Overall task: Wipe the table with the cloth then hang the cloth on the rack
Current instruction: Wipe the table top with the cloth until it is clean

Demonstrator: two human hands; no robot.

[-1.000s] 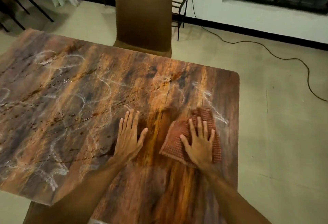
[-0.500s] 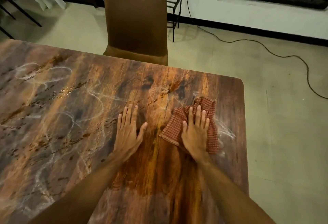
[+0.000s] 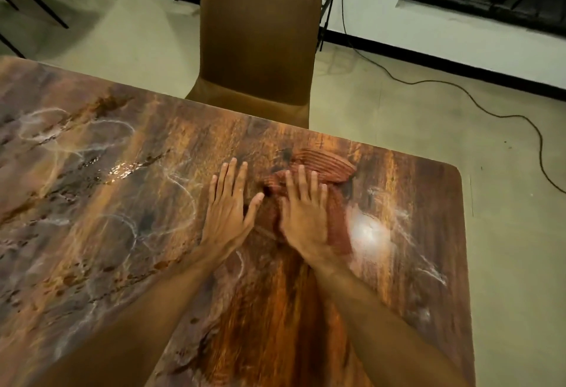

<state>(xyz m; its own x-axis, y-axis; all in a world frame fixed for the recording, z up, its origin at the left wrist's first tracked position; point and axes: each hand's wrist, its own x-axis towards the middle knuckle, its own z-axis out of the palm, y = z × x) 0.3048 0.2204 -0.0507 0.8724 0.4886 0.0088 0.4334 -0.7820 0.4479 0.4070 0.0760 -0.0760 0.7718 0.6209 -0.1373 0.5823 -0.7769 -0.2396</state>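
A red checked cloth (image 3: 324,166) lies bunched and motion-blurred on the wood-grain table (image 3: 92,233), right of the middle. My right hand (image 3: 303,215) presses flat on top of it, fingers spread, and covers its near part. Just to the left, my left hand (image 3: 228,206) rests flat on the bare tabletop with fingers apart, its thumb almost touching the cloth. White chalky smears cover the table's left half, and a few remain near the right edge. A dark metal rack (image 3: 326,7) stands by the far wall, mostly hidden behind the chair.
A brown chair (image 3: 257,40) is pushed against the table's far edge. A black cable (image 3: 459,92) snakes over the floor on the right. Dark furniture legs (image 3: 36,3) stand at the far left. The table's right edge (image 3: 464,233) is close to the cloth.
My right hand has slid the cloth left and away from me, close to my left hand; the cloth has bunched up. The left hand stayed put. The camera has tilted.
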